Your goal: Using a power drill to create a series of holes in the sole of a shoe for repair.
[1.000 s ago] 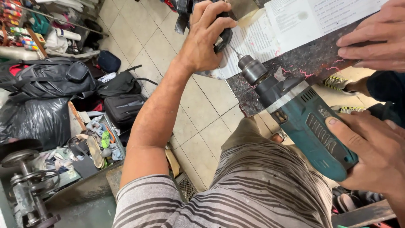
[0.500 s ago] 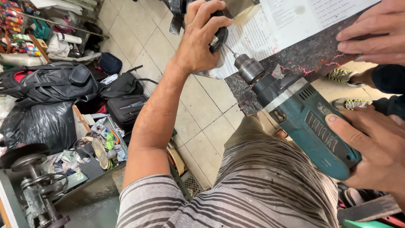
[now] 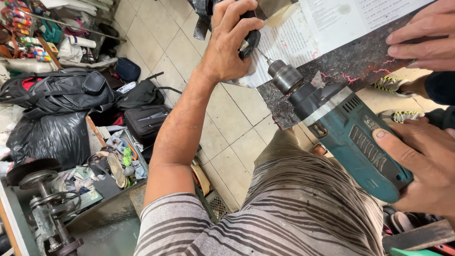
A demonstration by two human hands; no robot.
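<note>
So the right hand [image 3: 422,166] is wrapped round the back of a teal electric drill [image 3: 350,135], bit aimed at a small dark part clenched in the left hand [image 3: 232,42] over a speckled dark board [image 3: 350,64]. Drill looks heavy and rigid (best held by the rear grip). Another person's hand [image 3: 422,38] presses the board beside printed paper [image 3: 327,23]; black bags [image 3: 61,90] crowd the floor.

A teal electric drill [image 3: 353,137] with a grey chuck lies tilted, its thin bit angled up-left toward a small dark object [image 3: 250,41], perhaps a black handle. Both sit above a dark, scratched worktop edge [image 3: 341,66].
</note>
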